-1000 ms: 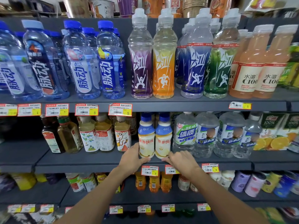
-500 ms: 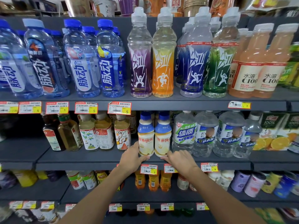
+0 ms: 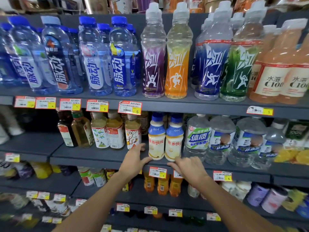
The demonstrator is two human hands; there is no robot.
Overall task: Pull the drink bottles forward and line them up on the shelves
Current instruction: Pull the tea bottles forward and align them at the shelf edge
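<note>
Two white milk-drink bottles with blue caps, the left bottle (image 3: 156, 141) and the right bottle (image 3: 173, 143), stand upright side by side at the front edge of the middle shelf (image 3: 93, 158). My left hand (image 3: 134, 162) is just left of the left bottle, fingers spread, thumb tip at its base. My right hand (image 3: 189, 166) hovers at the shelf lip below the right bottle, fingers loosely apart and holding nothing; it is slightly blurred.
Tea bottles (image 3: 115, 131) stand left of the pair and clear water bottles (image 3: 197, 138) right. The upper shelf carries blue-capped bottles (image 3: 122, 57), tall sports drinks (image 3: 178, 54) and orange C100 bottles (image 3: 274, 72). Small orange bottles (image 3: 163, 185) and cans (image 3: 257, 193) fill the lower shelf.
Both hands have eased down and back from the bases of the two white bottles. The bottles stay at the shelf's front edge.
</note>
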